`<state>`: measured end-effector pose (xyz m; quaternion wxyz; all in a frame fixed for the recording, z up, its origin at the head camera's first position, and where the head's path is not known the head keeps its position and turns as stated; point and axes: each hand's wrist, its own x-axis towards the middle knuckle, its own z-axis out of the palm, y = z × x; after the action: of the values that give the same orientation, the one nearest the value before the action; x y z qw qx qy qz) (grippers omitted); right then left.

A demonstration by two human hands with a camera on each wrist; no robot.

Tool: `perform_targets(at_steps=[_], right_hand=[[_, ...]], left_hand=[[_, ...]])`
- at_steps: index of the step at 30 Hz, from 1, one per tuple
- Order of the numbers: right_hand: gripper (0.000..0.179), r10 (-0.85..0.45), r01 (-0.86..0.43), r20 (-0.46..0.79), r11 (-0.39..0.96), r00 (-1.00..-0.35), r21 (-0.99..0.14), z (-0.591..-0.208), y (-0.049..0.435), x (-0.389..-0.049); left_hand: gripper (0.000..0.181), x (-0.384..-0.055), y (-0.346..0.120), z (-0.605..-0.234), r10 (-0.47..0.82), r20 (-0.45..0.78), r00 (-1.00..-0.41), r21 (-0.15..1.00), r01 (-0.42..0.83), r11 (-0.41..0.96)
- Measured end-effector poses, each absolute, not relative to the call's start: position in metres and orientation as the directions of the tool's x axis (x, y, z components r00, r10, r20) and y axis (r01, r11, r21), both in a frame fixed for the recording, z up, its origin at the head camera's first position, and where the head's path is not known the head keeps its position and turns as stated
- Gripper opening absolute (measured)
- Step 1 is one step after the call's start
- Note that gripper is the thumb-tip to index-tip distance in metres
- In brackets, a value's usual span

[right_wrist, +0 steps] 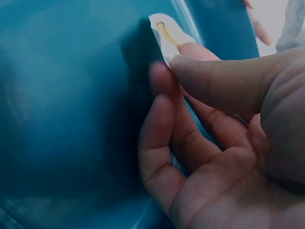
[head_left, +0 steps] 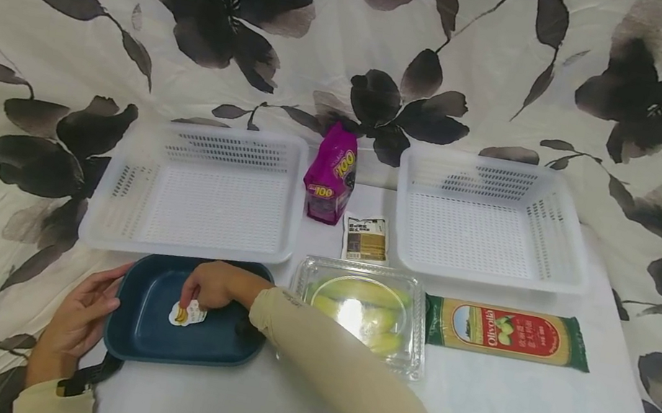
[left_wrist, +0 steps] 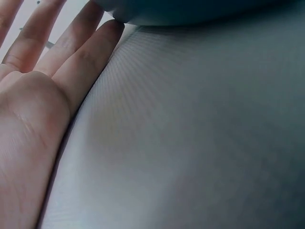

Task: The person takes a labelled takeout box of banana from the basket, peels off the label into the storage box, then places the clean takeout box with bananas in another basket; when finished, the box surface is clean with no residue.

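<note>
A dark blue rectangular tray [head_left: 142, 328] with rounded corners lies at the front left of the table. My right hand [head_left: 219, 288] reaches into it and pinches a small white sticker [head_left: 191, 316] with a banana picture between thumb and fingers. In the right wrist view the sticker [right_wrist: 164, 38] stands tilted up from the fingertips over the blue tray floor [right_wrist: 62, 95]. My left hand [head_left: 79, 314] is at the tray's left end, fingertips and thumb touching its outer side. Seen from the left wrist, the fingers of that hand [left_wrist: 35, 105] are nearly straight against the tray's underside edge [left_wrist: 190, 12].
Two white perforated baskets [head_left: 212, 212] [head_left: 464, 232] stand at the back. Between them are a purple packet [head_left: 331, 174] and a small brown-and-white sachet [head_left: 367, 239]. A clear lidded box [head_left: 327, 286] of yellow fruit sits under my right forearm. Right of it lies a pasta packet [head_left: 507, 332].
</note>
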<state>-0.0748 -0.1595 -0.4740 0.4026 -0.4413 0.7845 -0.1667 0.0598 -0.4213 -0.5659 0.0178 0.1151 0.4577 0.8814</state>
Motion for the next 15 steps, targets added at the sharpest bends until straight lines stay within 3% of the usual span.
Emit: perform_targets(at_steps=[4, 9, 15], right_hand=[[0.038, -0.815, -0.565, -0.52, 0.563, -0.257, -0.603, -0.4782, -0.1635, -0.0754], [0.03, -0.811, -0.585, -0.541, 0.555, -0.223, -0.592, -0.4778, -0.1673, -0.0742], [0.018, -0.785, -0.524, -0.572, 0.599, -0.237, -0.606, -0.475, -0.1697, -0.0712]], left_hand=[[0.065, 0.0593, -0.4199, -0.5653, 0.132, 0.18, -0.975, 0.814, 0.072, -0.577], [0.067, 0.0597, -0.4196, -0.5639, 0.139, 0.17, -0.976, 0.797, 0.054, -0.601], [0.065, 0.0601, -0.4209, -0.5643, 0.141, 0.185, -0.973, 0.789, 0.061, -0.611]])
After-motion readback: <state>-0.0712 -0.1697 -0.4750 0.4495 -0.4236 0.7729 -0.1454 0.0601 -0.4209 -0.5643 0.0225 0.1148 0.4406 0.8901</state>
